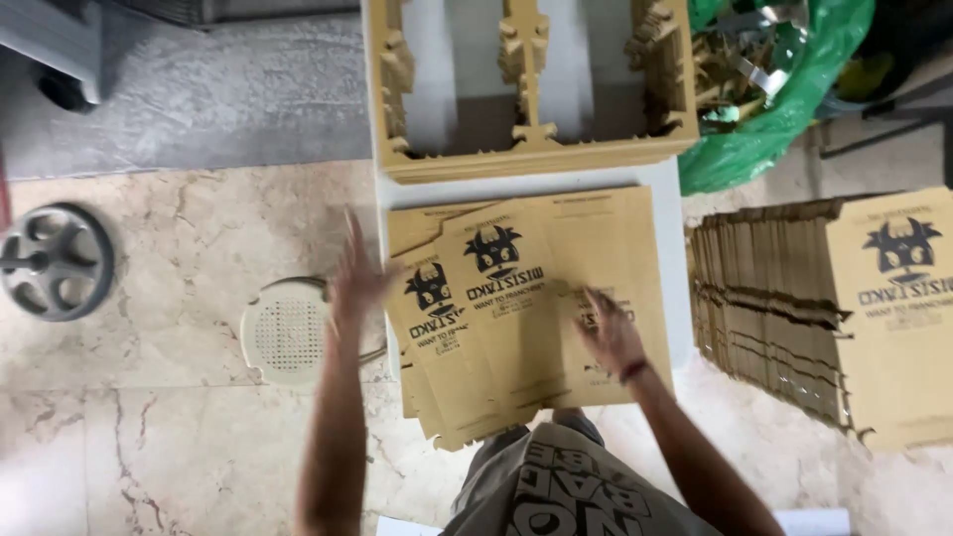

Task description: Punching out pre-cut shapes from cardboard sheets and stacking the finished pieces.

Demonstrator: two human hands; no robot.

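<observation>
Right hand [608, 333] lies flat, palm down, fingers spread, pressing on the right part of a fanned pile of printed cardboard sheets [516, 298]; nothing is gripped. A dark band sits at the wrist. The forearm runs up from the lower right, elbow out, so the weight seems to pin the pile against sliding.

Left hand [357, 278] is raised at the pile's left edge, open, fingers extended upward and blurred; it holds nothing, and whether it touches the sheet edges cannot be told. Its forearm rises almost straight from the bottom of the view.

The sheets are tan, each with a dark horned emblem and lines of print. They overlap askew, corners offset, the lower ones hanging past the front edge of a white table [667, 298]. This splay looks like loose sheets not yet squared.

Behind the pile, on the same table, sits a stack of die-cut cardboard frames [536, 149] with rectangular openings and notched edges.

To the right, off the table, a tall bundle of the same printed cardboard blanks [824, 298] stands on edge. A green plastic bag [794, 109] of scrap lies beyond it.

To the left, on the marble floor [159, 397], are a round white perforated cover [286, 333] and a grey spoked wheel [55, 260].
</observation>
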